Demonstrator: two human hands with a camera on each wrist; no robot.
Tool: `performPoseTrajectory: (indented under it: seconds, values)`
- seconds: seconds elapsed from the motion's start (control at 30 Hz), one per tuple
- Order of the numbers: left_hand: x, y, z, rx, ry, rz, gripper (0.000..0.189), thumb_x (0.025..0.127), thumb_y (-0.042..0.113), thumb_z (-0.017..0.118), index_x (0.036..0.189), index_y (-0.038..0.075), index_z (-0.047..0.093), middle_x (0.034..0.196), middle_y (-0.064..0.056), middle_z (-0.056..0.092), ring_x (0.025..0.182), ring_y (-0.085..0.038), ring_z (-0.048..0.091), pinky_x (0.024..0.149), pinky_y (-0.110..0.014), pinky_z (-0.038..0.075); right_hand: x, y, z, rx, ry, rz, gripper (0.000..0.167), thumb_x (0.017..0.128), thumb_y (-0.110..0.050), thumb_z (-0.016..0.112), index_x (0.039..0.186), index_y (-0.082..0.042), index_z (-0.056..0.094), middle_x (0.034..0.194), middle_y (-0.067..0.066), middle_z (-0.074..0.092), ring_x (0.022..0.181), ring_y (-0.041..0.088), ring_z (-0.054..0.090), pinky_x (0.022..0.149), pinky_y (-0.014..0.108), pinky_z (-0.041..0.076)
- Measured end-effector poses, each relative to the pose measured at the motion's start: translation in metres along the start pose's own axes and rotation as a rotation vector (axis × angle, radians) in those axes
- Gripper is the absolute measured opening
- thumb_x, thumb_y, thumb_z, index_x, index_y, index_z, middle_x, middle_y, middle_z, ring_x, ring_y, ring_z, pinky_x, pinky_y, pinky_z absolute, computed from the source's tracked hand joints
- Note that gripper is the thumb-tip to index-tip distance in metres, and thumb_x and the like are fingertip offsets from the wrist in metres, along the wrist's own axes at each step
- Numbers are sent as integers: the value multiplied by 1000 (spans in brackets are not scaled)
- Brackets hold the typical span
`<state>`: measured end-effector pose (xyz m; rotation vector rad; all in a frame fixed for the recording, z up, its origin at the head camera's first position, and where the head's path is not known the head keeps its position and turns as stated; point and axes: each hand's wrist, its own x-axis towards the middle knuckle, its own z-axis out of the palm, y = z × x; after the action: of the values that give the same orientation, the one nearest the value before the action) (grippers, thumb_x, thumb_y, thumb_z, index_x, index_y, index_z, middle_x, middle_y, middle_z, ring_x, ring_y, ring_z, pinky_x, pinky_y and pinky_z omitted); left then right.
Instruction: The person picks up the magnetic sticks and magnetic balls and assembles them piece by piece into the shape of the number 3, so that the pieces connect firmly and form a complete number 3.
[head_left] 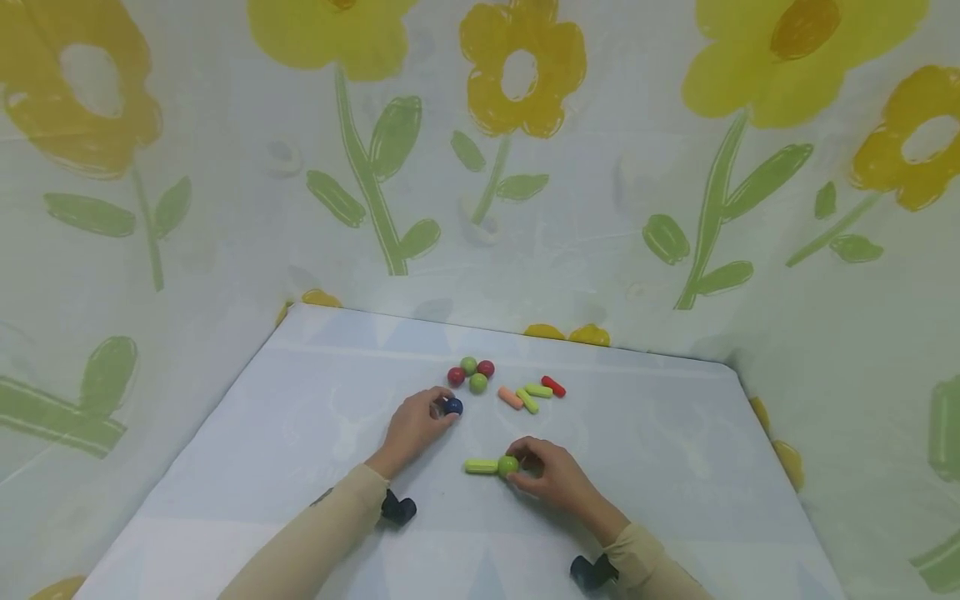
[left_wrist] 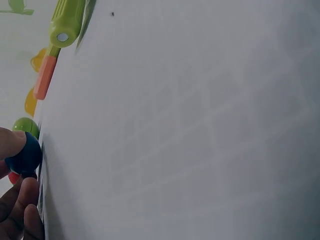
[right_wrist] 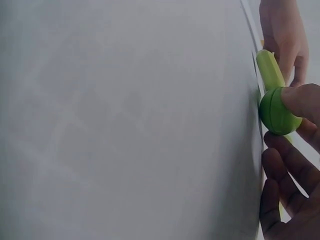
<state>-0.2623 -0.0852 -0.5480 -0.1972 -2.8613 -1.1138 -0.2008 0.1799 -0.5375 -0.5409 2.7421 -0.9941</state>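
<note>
My left hand (head_left: 418, 421) pinches a dark blue ball (head_left: 453, 406) between thumb and fingers; the left wrist view shows the thumb over the blue ball (left_wrist: 26, 154). With thumb and fingertips my right hand (head_left: 555, 475) grips a green ball (head_left: 507, 466). A yellow-green rod (head_left: 480, 467) lies on the table, its right end against the green ball. In the right wrist view, the green ball (right_wrist: 278, 112) has a groove around it, and the rod (right_wrist: 270, 69) extends beyond it.
Behind the left hand sit two red balls (head_left: 456, 377) and two green balls (head_left: 478, 383) in a cluster. To their right lie an orange rod (head_left: 510, 397), two yellow-green rods (head_left: 527, 401) and a red rod (head_left: 553, 386). A flower-printed curtain (head_left: 570, 225) surrounds the white table (head_left: 675, 467).
</note>
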Motion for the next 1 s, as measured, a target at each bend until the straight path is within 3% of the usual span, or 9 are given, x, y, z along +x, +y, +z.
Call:
performPoseTrajectory:
  seconds: [0.27,0.57,1.0]
  values:
    - [-14,2,-7,-26,-53,35,30,83,31,78,110,22,69,88,7,66,71,-9,51,65,-26,42,0,0,-2,4,-8,-4,27,86,-33,74,111,-28,64,104,-16,64,95,4,58,87,25,52]
    - [-32,1,-11,-17,-162,42,31,83,31,78,112,25,67,85,11,62,74,-10,52,65,-23,44,0,0,-1,-8,-9,8,27,86,-35,74,110,-28,63,101,-16,64,92,4,57,84,24,51]
    - [-51,0,-14,-43,-239,142,33,83,29,77,114,24,68,85,14,62,75,-6,53,66,-21,44,0,0,-2,-12,-7,12,27,86,-34,74,110,-27,63,101,-16,64,91,3,58,84,24,51]
